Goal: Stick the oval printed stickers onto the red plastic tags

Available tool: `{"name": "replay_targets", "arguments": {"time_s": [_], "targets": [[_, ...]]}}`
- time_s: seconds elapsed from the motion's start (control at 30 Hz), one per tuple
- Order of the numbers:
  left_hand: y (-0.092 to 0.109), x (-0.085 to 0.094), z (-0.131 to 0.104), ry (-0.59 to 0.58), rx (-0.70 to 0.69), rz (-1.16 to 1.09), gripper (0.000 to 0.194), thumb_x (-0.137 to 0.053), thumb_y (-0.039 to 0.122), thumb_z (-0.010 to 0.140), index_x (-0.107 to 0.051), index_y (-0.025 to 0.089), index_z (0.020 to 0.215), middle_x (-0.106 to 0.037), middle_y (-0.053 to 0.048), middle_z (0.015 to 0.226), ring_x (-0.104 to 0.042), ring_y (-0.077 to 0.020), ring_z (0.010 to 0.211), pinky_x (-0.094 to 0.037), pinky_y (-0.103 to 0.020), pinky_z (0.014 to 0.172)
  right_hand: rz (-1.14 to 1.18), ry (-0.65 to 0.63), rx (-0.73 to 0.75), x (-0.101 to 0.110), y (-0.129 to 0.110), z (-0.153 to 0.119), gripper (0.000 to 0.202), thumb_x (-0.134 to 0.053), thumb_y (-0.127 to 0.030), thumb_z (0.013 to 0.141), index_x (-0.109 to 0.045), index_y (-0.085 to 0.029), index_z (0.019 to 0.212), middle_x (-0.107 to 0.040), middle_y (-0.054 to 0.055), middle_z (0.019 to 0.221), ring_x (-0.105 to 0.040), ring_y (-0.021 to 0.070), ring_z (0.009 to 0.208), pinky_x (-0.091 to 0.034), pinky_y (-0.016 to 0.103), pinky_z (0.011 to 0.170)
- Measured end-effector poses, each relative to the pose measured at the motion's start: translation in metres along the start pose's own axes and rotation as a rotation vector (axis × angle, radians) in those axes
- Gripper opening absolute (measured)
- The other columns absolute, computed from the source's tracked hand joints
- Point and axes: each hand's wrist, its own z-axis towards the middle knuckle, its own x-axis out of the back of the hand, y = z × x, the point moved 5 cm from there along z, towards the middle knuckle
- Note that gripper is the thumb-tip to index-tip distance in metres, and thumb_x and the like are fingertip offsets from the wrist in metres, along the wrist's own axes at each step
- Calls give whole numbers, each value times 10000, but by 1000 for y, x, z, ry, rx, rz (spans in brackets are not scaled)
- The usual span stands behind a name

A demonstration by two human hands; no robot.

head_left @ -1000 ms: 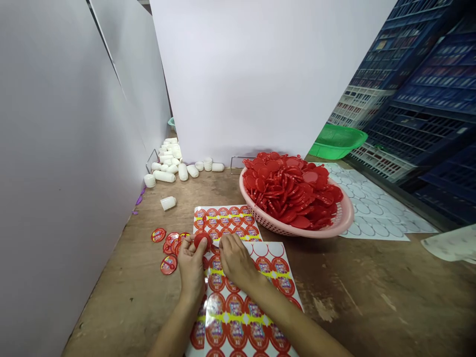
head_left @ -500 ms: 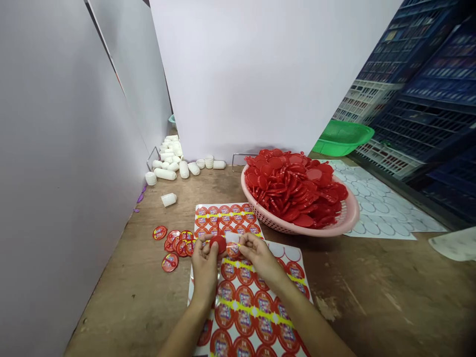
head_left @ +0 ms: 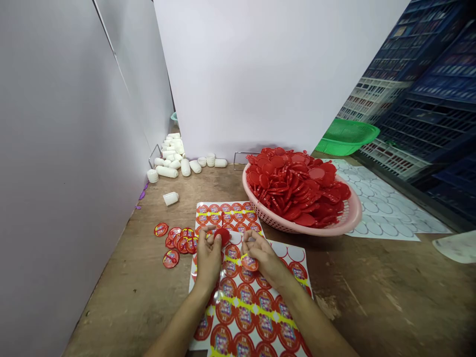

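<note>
Tabletop (head_left: 122,292), lower centre-left: stickered discs (head_left: 182,245) look finished; plain discs (head_left: 297,191) wait in the basket (head_left: 355,210), centre-right; left hand (head_left: 208,255) pinches a red disc (head_left: 223,236), right hand (head_left: 265,255) a sticker (head_left: 249,263).

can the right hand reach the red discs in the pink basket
Probably yes: nothing seems to stand between the right hand and the pink basket, where the red discs lie heaped and uncovered, though the hand's grip holds a sticker.

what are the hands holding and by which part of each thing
The left hand holds a red disc by its left edge. The right hand holds a round sticker, seemingly by its edge; the exact pinch is unclear.
</note>
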Motion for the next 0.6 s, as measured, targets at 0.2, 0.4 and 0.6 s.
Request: {"name": "replay_targets", "arguments": {"time_s": [0.2,0.4,0.6], "targets": [[2,-14,-10,-133,36,21,247,-648,418,783,-637,188,873,-604,-18,825,-624,-159,707,-565,-278,599,65,69,190,3,-14,-1,268,-599,-274,766,-377,-259,915,-469,-71,715,-406,94,550,-326,230,540],[-12,-17,-16,-174,125,-41,269,-743,382,722,-607,152,698,-527,33,640,-522,-100,608,-563,-264,626,-437,232,403,6,-25,-3,190,-552,-259,812,-410,-241,937,-483,-36,773,-483,130,683,-407,260,640],[-22,-8,-15,-72,164,-146,283,-764,377,705,-615,138,727,-548,28,680,-553,-102,651,-581,-296,683,-628,364,304,11,-24,-9,195,-580,-379,811,-523,-205,876,-486,-34,662,-465,140,584,-391,266,560]]}}
